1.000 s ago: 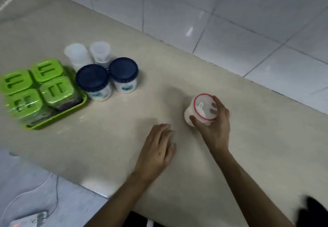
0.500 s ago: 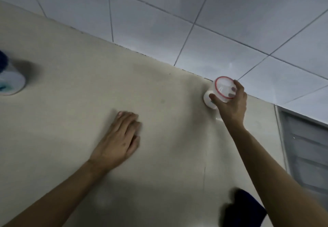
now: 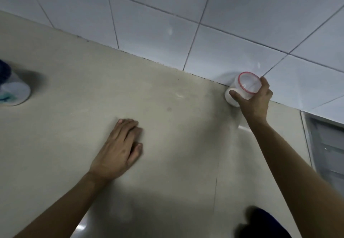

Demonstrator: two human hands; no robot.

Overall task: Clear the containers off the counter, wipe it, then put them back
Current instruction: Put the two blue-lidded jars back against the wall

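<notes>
My right hand (image 3: 255, 98) grips the red-rimmed tub (image 3: 242, 89) from above, parking it against the tiled wall (image 3: 167, 23) at the counter (image 3: 74, 135) back, probably to free the middle for wiping; left hand (image 3: 119, 150) flat, empty, bracing my lean.

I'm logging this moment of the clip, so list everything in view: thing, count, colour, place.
red-rimmed container: 1, translucent white, far right of the counter by the wall, gripped by the right hand.
blue-lidded jar: 1, white body with a dark blue lid, left edge, partly cut off.
counter: 1, beige, fills the middle.
wall tiles: several, white, behind the counter.
metal panel: 1, grey, right edge.
dark object: 1, dark blue or black, bottom right, blurred.
left hand: 1, flat on the counter, centre.
right hand: 1, closed round the container.
</notes>
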